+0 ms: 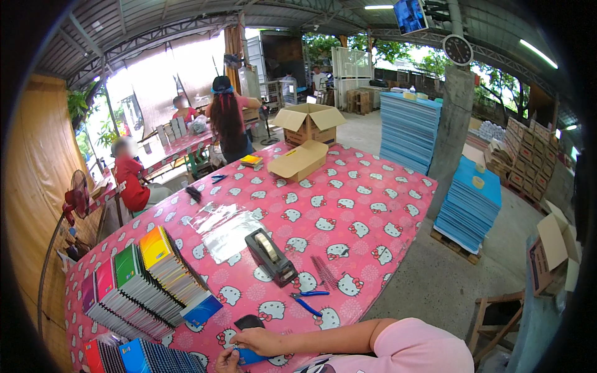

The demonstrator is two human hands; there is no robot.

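At the lower edge, my right hand (256, 341) is closed over a flat blue item (251, 357), whose kind is mostly hidden. My left hand (227, 361) is beside it, fingertips pinched at the item's left edge, partly cut off by the picture's edge. A dark flat object (249, 322) lies just beyond my right hand. To the left stand stacks of spiral notebooks (127, 267) in purple, pink, green and yellow, with red and blue notebooks (137, 355) nearer me. Blue-handled pliers (309, 303) lie open to the right of my hands.
On the pink patterned table (367, 186) are a tape dispenser (271, 257), clear plastic sleeves (227, 233), a spiral coil (323, 272) and an open carton (309, 121). Blue sheet stacks (407, 133) flank a concrete pillar (453, 130). Several people are farther back.
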